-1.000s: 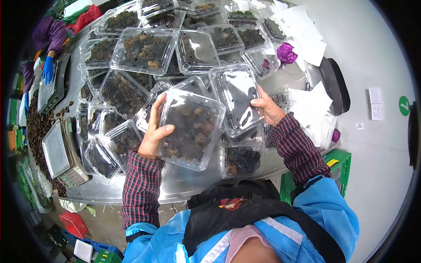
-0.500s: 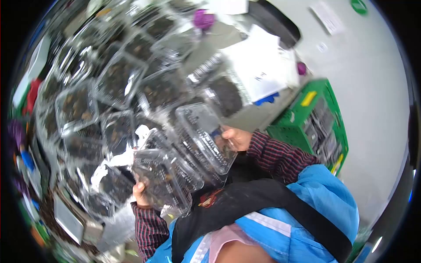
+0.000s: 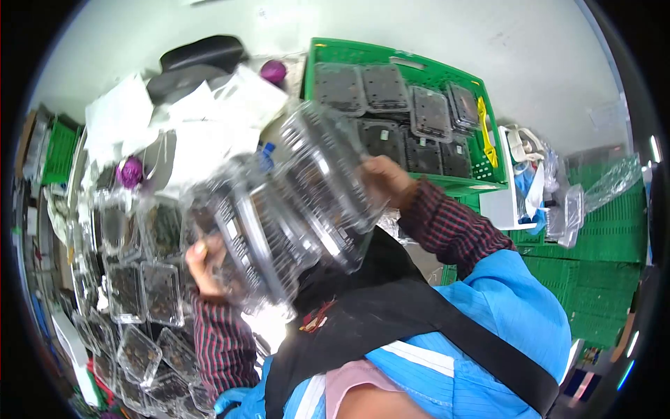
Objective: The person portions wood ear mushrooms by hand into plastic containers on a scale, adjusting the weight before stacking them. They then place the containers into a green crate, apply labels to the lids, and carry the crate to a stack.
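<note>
Between my two hands are several clear plastic clamshell boxes (image 3: 317, 174), tilted side by side and blurred by motion. My left hand (image 3: 207, 264) is closed on the outer box at the left, its thumb showing on the near side. At the other end, my right hand (image 3: 387, 183) grips the outermost box from the right. Something dark shows through the plastic, too smeared to name. Just beyond my right hand is a green crate (image 3: 412, 181) with several dark-looking clamshell boxes (image 3: 387, 87) inside.
More filled clamshell boxes (image 3: 162, 293) cover the table at the left. White papers (image 3: 216, 133), two purple round objects (image 3: 130, 172) and a black object (image 3: 202, 54) lie at the back. A yellow strip (image 3: 486, 133) is at the crate's right side; green crates (image 3: 593, 286) stand farther right.
My view has swung right, bringing the green crate to the upper middle and the filled boxes to the left. Both hands still hold the clamshell boxes, now over toward the crate.
</note>
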A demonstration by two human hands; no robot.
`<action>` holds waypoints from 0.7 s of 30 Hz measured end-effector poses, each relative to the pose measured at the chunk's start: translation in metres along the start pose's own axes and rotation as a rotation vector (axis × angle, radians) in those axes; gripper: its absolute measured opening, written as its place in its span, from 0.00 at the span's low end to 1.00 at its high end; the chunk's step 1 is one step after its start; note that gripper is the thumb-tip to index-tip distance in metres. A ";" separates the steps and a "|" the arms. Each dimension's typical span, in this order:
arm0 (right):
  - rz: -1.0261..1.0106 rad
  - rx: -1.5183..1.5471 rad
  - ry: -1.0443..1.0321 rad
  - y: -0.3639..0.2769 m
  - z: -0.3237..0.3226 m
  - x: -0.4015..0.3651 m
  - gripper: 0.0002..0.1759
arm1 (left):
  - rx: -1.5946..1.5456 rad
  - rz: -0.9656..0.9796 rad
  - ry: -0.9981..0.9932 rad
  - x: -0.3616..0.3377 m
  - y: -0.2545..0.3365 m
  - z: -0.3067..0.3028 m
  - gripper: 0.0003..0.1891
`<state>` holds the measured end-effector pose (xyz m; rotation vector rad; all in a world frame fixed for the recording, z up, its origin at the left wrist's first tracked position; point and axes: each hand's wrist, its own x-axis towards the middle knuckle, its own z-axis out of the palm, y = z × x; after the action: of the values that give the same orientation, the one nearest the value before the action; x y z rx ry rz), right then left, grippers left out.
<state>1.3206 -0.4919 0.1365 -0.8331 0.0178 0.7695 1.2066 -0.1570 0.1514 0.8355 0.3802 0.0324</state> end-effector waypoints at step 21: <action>-0.224 -0.361 0.416 -0.137 -0.241 -0.061 0.34 | 0.707 -0.266 -0.236 0.193 -0.168 0.229 0.24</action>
<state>1.4269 -0.7485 0.0795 -1.3056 0.1571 0.3813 1.4444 -0.4006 0.1066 1.4609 0.2745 -0.4689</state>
